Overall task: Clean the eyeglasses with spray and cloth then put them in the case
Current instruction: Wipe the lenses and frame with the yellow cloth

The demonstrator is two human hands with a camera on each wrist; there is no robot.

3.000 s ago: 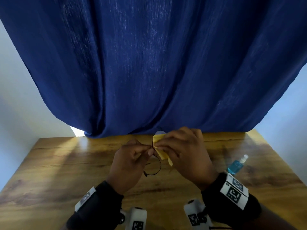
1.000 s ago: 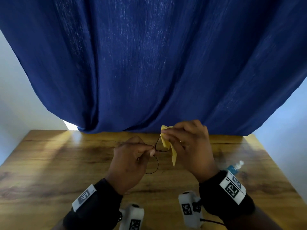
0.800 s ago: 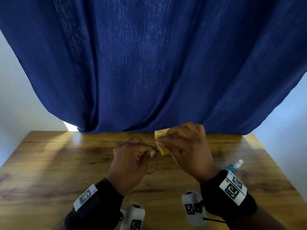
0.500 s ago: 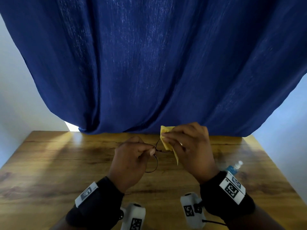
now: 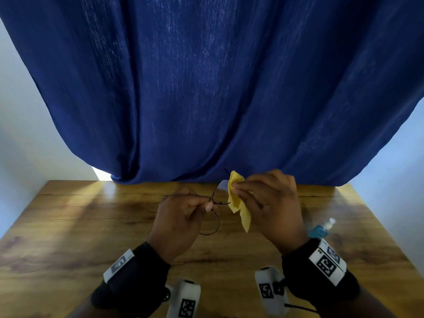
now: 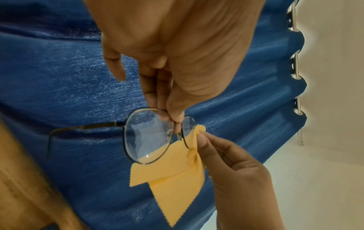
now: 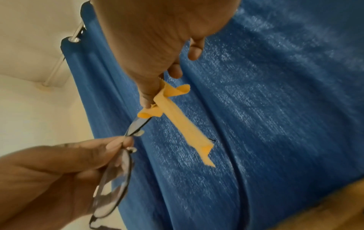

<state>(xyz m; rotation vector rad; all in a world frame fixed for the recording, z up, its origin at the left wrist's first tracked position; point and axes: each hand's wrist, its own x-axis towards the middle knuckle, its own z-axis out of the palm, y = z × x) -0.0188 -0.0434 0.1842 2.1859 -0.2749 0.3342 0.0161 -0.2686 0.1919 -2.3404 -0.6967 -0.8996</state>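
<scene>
Thin black round-rimmed eyeglasses [image 5: 214,204] [image 6: 149,135] [image 7: 116,171] hang above the wooden table [image 5: 68,226]. My left hand [image 5: 183,216] [image 6: 173,115] [image 7: 78,155] pinches them at the bridge between thumb and fingers. My right hand [image 5: 263,203] [image 6: 216,149] [image 7: 151,93] pinches a yellow cloth [image 5: 237,203] [image 6: 177,171] [image 7: 181,118] folded over the far lens, its loose end hanging down. A blue spray bottle [image 5: 321,228] lies on the table, right of my right wrist. The glasses case is not in view.
A dark blue curtain [image 5: 206,88] hangs close behind the table's far edge. Pale walls [image 5: 23,134] stand on either side. White camera mounts [image 5: 183,299] sit under both wrists near the table's front edge.
My right hand keeps rubbing the cloth back and forth over the far lens, the cloth's shape shifting between frames. My left hand holds the bridge steady throughout.
</scene>
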